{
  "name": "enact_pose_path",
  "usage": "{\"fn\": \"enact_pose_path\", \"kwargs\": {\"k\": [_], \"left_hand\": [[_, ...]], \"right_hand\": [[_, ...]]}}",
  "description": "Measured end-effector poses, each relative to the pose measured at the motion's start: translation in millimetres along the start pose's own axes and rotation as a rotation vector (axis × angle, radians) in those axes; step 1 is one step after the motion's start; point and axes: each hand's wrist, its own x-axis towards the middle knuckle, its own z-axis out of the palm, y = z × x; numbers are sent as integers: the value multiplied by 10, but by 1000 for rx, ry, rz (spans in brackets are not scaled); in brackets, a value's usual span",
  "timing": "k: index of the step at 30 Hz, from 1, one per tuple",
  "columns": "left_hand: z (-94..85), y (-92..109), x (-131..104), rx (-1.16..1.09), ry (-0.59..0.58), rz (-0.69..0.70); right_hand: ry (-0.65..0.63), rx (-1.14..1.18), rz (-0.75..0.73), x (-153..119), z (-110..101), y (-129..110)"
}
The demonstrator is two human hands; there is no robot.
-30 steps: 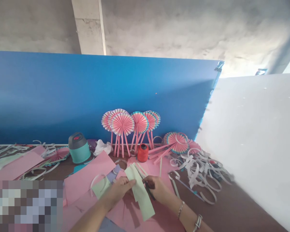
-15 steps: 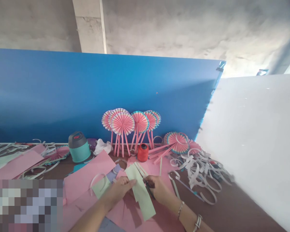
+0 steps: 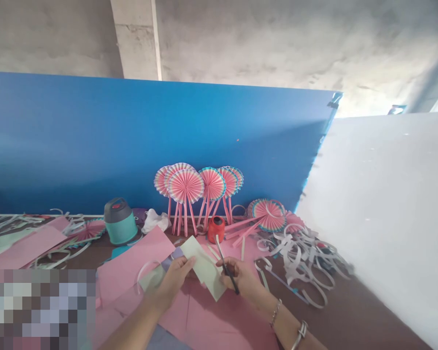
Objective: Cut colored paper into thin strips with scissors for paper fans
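My left hand [image 3: 178, 276] pinches the left edge of a pale green paper piece [image 3: 200, 265] between thumb and fingers. Black-handled scissors [image 3: 229, 275] are in my right hand [image 3: 241, 279], blades pointing up and away, just right of the paper. The fingers of that hand are close to the paper's lower right edge; whether they touch it I cannot tell. Narrow pale green strips lie behind the paper. Beneath both hands spread pink paper sheets [image 3: 219, 321], and another pale green piece [image 3: 152, 278] lies under my left forearm.
Pink pleated paper fans [image 3: 185, 186] stand against the blue panel [image 3: 95, 131]. Near them are a red thread spool [image 3: 216, 228] and a teal container with a grey lid [image 3: 120, 226]. Curled white paper strips [image 3: 295, 255] heap up at right, beside more fans [image 3: 268, 215] lying down.
The green paper has turned and shifted up and left in my left hand. The scissors have come away from its edge, and my right hand has moved slightly right.
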Motion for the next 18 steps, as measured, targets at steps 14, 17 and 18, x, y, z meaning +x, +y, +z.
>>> {"fn": "enact_pose_path", "kwargs": {"k": [14, 17, 18], "left_hand": [[-116, 29, 32, 55, 297, -17], [-161, 35, 42, -10, 339, 21], [-166, 37, 44, -21, 346, 32]], "right_hand": [[45, -225, -81, -57, -18, -68], [29, -378, -93, -73, -60, -106], [20, -413, -90, -74, -72, -109]]}}
